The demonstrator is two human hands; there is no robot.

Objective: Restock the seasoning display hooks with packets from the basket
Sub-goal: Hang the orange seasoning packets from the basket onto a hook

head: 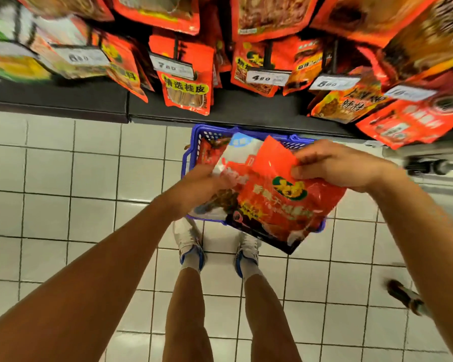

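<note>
Two hands work above the blue basket (187, 158). At three o'clock, the right hand (332, 165) pinches the top edge of a red seasoning packet (280, 205), likely to keep its hang-hole end free for a hook. At nine o'clock, the left hand (207, 181) curls into the remaining packets (233, 155); whether it grips one I cannot tell. At twelve o'clock hang the stocked display packets (186, 82) behind price tags (268, 77).
</note>
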